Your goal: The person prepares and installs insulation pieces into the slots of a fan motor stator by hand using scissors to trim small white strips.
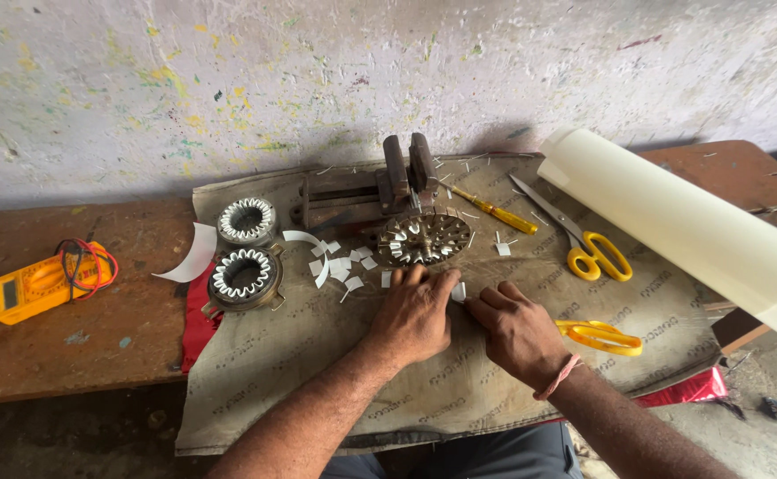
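**Asha:** Paint-flecked wall (362, 71) up top, a worn brown counter (78, 346) below it, and a grey cloth (317, 355) spread across the middle. What sits at the left of the frame?

**Ben:** A yellow meter (38, 284) with red and black leads coiled on it. Right of that, at the cloth's left edge, two stators (245, 253) with pale liners in their slots, one above the other, and a curled white strip (192, 257) beside them.

**Asha:** And centre frame?

**Ben:** A dark vise (406, 173) at the cloth's upper edge, a third stator (422, 238) lying just below it, and white paper scraps (342, 266) scattered to its left.

**Asha:** The hands?

**Ben:** Both low in the centre, knuckles up. The left hand (413, 315) is curled, fingertips near the stator. The right hand (520, 330) meets it, and between them they pinch a small slip (459, 291) of white paper. How tightly, I cannot tell.

**Asha:** How would that slip handle?

**Ben:** Light, thin and springy, I'd judge; it would crease easily. Best held by its edges with the fingertips.

**Asha:** Further right?

**Ben:** A yellow screwdriver (495, 211), open scissors (575, 239) with yellow handles, a second yellow-handled pair (600, 337) just beside the right hand, and a big cream paper roll (690, 231) slanting toward the right edge.
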